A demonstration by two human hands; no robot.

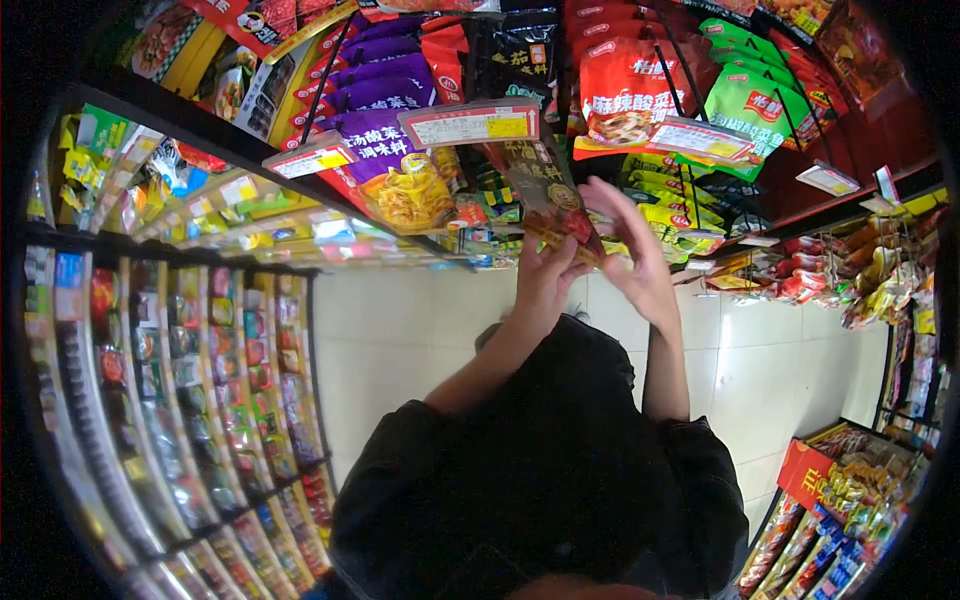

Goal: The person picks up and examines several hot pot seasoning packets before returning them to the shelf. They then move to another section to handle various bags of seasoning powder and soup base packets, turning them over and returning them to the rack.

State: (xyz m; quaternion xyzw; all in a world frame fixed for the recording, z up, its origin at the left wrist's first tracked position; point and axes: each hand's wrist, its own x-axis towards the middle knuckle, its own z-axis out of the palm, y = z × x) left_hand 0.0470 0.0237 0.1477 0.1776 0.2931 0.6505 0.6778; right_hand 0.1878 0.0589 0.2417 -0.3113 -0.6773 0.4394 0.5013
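A dark brown seasoning packet [545, 195] hangs from a peg below a yellow price tag [470, 124]. My left hand [545, 275] grips the packet's lower edge from beneath. Just to the right, my right hand [635, 255] is raised with its fingers spread, touching the packet's right side. Both forearms reach up from my black sleeves. Purple packets [385, 140] hang to the left of it, red packets [625, 90] to the right.
Green packets [750, 100] hang at the upper right. Shelves of small packaged goods [200, 380] run down the left side. More snack racks [880, 270] and a low red display [830, 500] stand at the right. A white tiled floor [400, 340] lies between them.
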